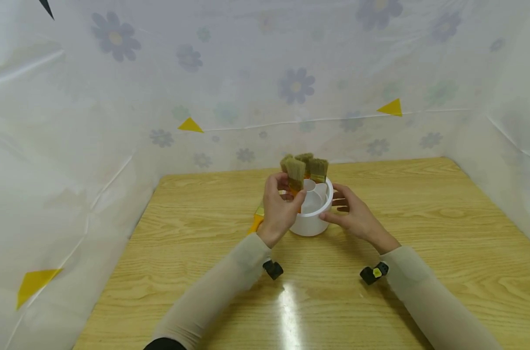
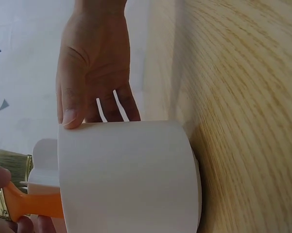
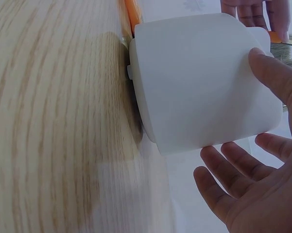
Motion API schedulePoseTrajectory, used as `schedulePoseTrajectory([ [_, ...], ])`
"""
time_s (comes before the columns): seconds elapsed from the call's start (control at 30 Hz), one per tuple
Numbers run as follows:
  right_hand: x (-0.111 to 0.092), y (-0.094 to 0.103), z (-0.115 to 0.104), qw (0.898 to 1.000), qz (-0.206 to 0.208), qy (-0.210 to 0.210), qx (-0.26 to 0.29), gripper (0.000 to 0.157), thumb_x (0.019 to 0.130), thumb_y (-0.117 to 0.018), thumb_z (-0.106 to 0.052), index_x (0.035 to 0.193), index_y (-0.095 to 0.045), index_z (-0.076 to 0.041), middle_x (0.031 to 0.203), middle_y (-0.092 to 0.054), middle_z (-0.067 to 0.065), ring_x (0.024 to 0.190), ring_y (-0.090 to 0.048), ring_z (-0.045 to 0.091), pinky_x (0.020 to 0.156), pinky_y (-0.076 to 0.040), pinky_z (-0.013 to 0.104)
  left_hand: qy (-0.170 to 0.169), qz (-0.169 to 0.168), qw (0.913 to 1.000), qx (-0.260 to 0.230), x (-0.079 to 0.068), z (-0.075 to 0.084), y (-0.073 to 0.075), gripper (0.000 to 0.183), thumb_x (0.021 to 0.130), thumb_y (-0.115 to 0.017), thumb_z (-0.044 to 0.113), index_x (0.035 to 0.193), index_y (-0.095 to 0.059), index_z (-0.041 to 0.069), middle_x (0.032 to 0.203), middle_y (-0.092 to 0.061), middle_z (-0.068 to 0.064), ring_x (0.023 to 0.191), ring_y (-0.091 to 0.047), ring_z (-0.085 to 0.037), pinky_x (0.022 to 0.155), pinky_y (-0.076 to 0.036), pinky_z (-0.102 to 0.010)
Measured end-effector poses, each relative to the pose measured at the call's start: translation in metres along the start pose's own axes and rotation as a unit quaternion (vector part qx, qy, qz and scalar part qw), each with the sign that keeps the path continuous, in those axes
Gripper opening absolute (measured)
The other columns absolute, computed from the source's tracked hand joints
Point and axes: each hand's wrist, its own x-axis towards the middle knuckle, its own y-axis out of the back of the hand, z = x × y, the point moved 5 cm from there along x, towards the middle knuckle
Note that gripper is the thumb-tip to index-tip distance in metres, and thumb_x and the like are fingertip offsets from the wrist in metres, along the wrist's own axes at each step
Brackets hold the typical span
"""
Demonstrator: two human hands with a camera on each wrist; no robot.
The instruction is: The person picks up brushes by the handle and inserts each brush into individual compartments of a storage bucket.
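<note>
A white round organizer (image 1: 310, 226) with inner compartments stands upright on the table. My left hand (image 1: 279, 208) pinches a paintbrush (image 1: 296, 176), bristles up, at the organizer's left side. In the left wrist view, the orange handle (image 2: 41, 205) of that brush runs down behind the organizer's rim. My right hand (image 1: 355, 214) holds the organizer's right side, thumb near the front of the rim; in the right wrist view its fingertips touch the white wall (image 3: 204, 82). More paintbrushes (image 1: 319, 169) stand bristles up at the organizer's back.
Another paintbrush (image 1: 257, 218) with a yellow-orange handle lies on the wood-grain table (image 1: 195, 233), partly hidden by my left hand. Flower-printed plastic sheeting (image 1: 247, 78) encloses the back and sides, with yellow tape triangles (image 1: 391, 108) on it.
</note>
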Motion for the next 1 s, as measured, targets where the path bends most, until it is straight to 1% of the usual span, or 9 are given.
schedulePoseTrajectory([
  [0.2, -0.0006, 0.0005, -0.0008, 1.000, 0.001, 0.003, 0.002, 0.087, 0.081, -0.073, -0.045, 0.151, -0.025, -0.024, 0.135, -0.046, 0.009, 0.119, -0.049, 0.033, 0.095, -0.041, 0.056, -0.004, 0.002, 0.9999, 0.015, -0.0022, -0.0021, -0.0014, 0.045, 0.083, -0.073, 0.011, 0.118, -0.047, 0.003, 0.103, -0.049, -0.012, 0.083, -0.054, -0.029, 0.068, -0.054, -0.036],
  [0.37, -0.0005, -0.0002, -0.0005, 1.000, 0.000, 0.000, -0.002, 0.088, 0.081, -0.073, -0.046, 0.151, -0.025, -0.022, 0.134, -0.046, 0.010, 0.119, -0.049, 0.034, 0.095, -0.042, 0.055, 0.001, 0.006, 0.9996, 0.027, -0.0035, -0.0055, -0.0017, 0.044, 0.082, -0.074, 0.013, 0.116, -0.047, 0.004, 0.100, -0.049, -0.011, 0.081, -0.055, -0.026, 0.067, -0.054, -0.031],
  [0.57, -0.0005, -0.0005, 0.0002, 1.000, 0.000, -0.002, -0.002, 0.087, 0.081, -0.073, -0.046, 0.151, -0.025, -0.021, 0.134, -0.047, 0.010, 0.119, -0.049, 0.034, 0.095, -0.042, 0.055, 0.008, 0.004, 0.9996, 0.028, -0.0057, -0.0079, -0.0023, 0.044, 0.083, -0.074, 0.014, 0.117, -0.048, 0.004, 0.100, -0.049, -0.010, 0.081, -0.054, -0.025, 0.067, -0.054, -0.032],
  [0.8, -0.0001, -0.0008, 0.0007, 1.000, 0.000, -0.001, -0.001, 0.086, 0.081, -0.073, -0.046, 0.150, -0.026, -0.023, 0.134, -0.046, 0.010, 0.119, -0.049, 0.033, 0.095, -0.042, 0.055, 0.015, 0.004, 0.9994, 0.029, -0.0067, -0.0090, -0.0016, 0.045, 0.082, -0.075, 0.014, 0.117, -0.048, 0.004, 0.100, -0.049, -0.011, 0.081, -0.054, -0.024, 0.067, -0.053, -0.029],
  [1.0, 0.0001, -0.0007, 0.0013, 1.000, 0.003, 0.001, -0.001, 0.086, 0.081, -0.073, -0.046, 0.150, -0.027, -0.023, 0.133, -0.047, 0.010, 0.118, -0.050, 0.033, 0.095, -0.042, 0.055, 0.013, 0.007, 0.9993, 0.035, -0.0071, -0.0090, -0.0009, 0.043, 0.083, -0.074, 0.015, 0.115, -0.048, 0.004, 0.100, -0.050, -0.011, 0.080, -0.055, -0.024, 0.067, -0.054, -0.029],
])
